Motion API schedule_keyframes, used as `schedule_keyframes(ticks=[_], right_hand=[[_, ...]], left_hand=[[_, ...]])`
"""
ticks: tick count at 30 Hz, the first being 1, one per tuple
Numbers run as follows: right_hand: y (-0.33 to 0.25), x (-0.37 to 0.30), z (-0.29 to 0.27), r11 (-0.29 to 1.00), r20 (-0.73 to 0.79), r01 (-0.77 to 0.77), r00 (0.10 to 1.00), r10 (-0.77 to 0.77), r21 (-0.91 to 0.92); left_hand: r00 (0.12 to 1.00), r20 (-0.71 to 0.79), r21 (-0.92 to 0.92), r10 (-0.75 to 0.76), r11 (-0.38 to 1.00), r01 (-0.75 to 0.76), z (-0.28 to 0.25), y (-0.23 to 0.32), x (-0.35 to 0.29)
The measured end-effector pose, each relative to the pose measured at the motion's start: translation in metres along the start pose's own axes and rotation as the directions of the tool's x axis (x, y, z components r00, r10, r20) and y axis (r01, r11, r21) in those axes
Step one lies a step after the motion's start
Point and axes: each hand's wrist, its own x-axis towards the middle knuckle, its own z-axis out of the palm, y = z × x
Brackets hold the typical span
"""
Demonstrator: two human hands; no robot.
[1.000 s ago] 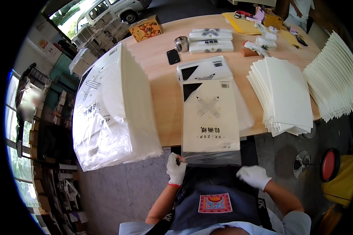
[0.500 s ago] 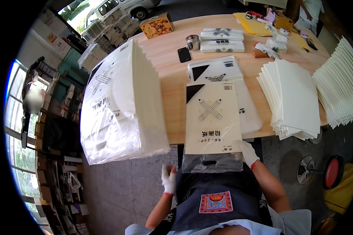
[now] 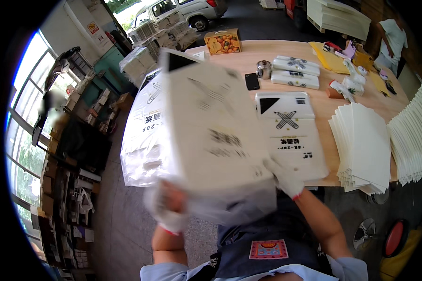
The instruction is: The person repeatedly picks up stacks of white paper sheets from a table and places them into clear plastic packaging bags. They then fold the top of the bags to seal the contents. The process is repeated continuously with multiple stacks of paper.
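A clear plastic bag of cream paper sheets (image 3: 215, 122), printed with crossed pencils, is raised off the table and blurred by motion. My right hand (image 3: 288, 180), in a white knit glove with bare fingertips partly hidden, grips its lower right edge. By the bag's lower left corner is my left hand (image 3: 169, 203), also gloved; motion smears its fingers, so its hold is unclear. Behind the raised bag, at the left, lies a tall stack of filled bags (image 3: 143, 145), partly covered by it. Flat printed bags (image 3: 295, 161) lie on the table to the right.
Cream paper sheets lie in a fanned stack (image 3: 363, 145), with another curved stack (image 3: 415, 136) at the far right. Beyond are a phone (image 3: 252, 81), a metal mug (image 3: 263, 69), rolled bags (image 3: 295, 72) and a fruit-printed box (image 3: 222, 42). A stool (image 3: 395, 238) stands at lower right.
The filled bag has risen from the table's front edge and swung left, in front of the left stack. My left hand has come up to its lower left corner. The view has turned left.
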Motion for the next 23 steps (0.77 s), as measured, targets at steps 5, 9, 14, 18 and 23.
schedule_keyframes(ticks=[5,9,14,18,23], right_hand=[[-0.091,0.098,0.088,0.915,0.195,0.094,0.981,-0.017,-0.393],[-0.099,0.105,0.113,0.652,0.157,0.184,0.983,-0.100,-0.735],[-0.029,0.030,0.086,0.444,0.310,0.266,0.950,0.028,-0.856],[0.062,-0.041,0.031,0.439,0.329,0.144,0.865,0.379,-0.887],[0.087,-0.100,-0.030,0.385,0.028,-0.173,0.885,0.464,-0.906]], left_hand=[[0.805,-0.503,-0.235,-0.314,0.946,0.223,-0.071,-0.064,0.097],[0.810,-0.214,0.153,-0.545,0.801,0.579,-0.131,-0.143,0.036],[0.713,-0.286,-0.101,-0.640,0.760,0.642,-0.052,-0.178,-0.112],[0.594,0.377,-0.021,-0.711,0.635,0.772,0.062,-0.166,-0.209],[0.602,0.767,0.181,-0.224,0.975,0.131,0.181,-0.101,-0.177]])
